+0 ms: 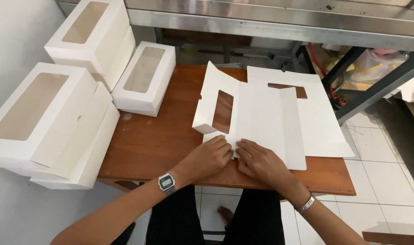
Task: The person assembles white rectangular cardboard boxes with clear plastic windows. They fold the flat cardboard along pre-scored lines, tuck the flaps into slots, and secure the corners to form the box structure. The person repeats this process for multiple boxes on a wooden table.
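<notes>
both hands are pressed down on the near edge of a flat white box blank (261,122) that lies on the small wooden table (157,140), so the step in hand looks like creasing or folding up the near flap of the carton. the left hand (209,156) lies with fingers together and flattened on the card, holding nothing; the right hand (261,161) does the same just beside it, fingertips touching the fold line, not pinching. the blank stretches away from the hands, its windowed side panel (218,106) already stood up at the left. a 2nd unfolded blank (320,113) lies under and behind it, reaching to the right. the next move likely calls for sliding the fingers under the near flap and lifting it while 1 palm keeps the base from shifting. 4 finished window boxes are stacked at the left, the nearest finished box (145,77) resting on the table corner and well apart from the hands.
</notes>
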